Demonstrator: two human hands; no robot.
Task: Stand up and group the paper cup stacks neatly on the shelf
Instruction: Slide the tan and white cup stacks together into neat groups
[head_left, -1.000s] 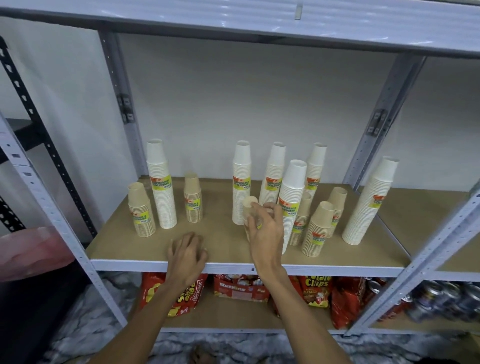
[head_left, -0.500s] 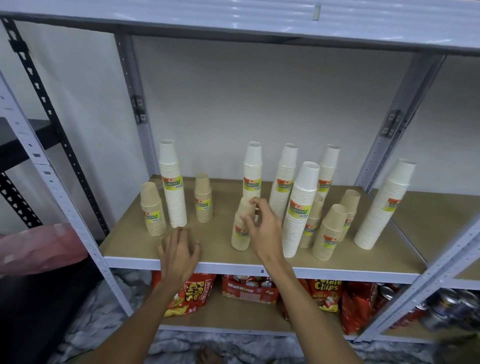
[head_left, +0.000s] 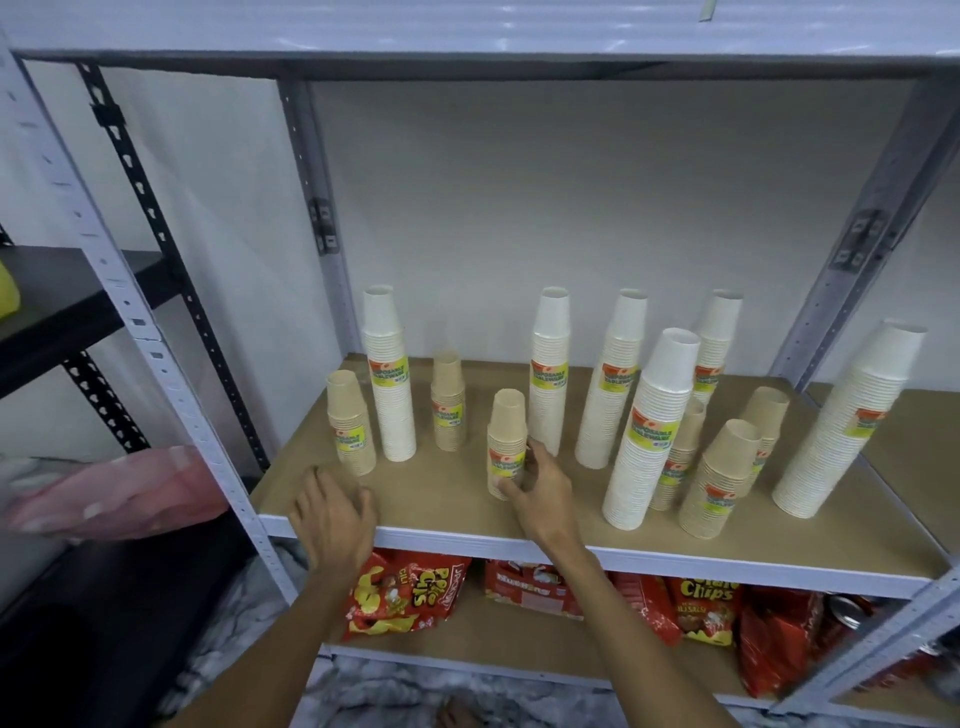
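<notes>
**Head view.** The right grip (head_left: 540, 486), a bare hand, is closed around the lower half of a brown stack (head_left: 506, 421), with the thumb near its base and the fingers on its right side. The brown stack is set on the shelf (head_left: 452, 525), left of the front white stack (head_left: 652, 431) and clear of it, with bare board between them. The left grip (head_left: 332, 512) is laid flat and relaxed on the shelf, farther left of the front white stack, and nothing is held in it.

*Hazards, as judged.* The hold is low, so the narrow top could be tipped over by a quick sideways slide. A rear white stack (head_left: 549, 374), left of and behind the front white stack, stands just beside the gripping fingers. It could be nudged by the knuckles and, being tall and slim, toppled into its neighbours. The front white stack appears to lean, though lens distortion cannot be ruled out, and it might be brought down by a brush from the forearm.

*Orientation.* The long axis of the brown stack is vertical, or very nearly so. The narrow end is pointed up and the wide end down, so the cups are read as inverted. The label is turned toward the camera.
</notes>
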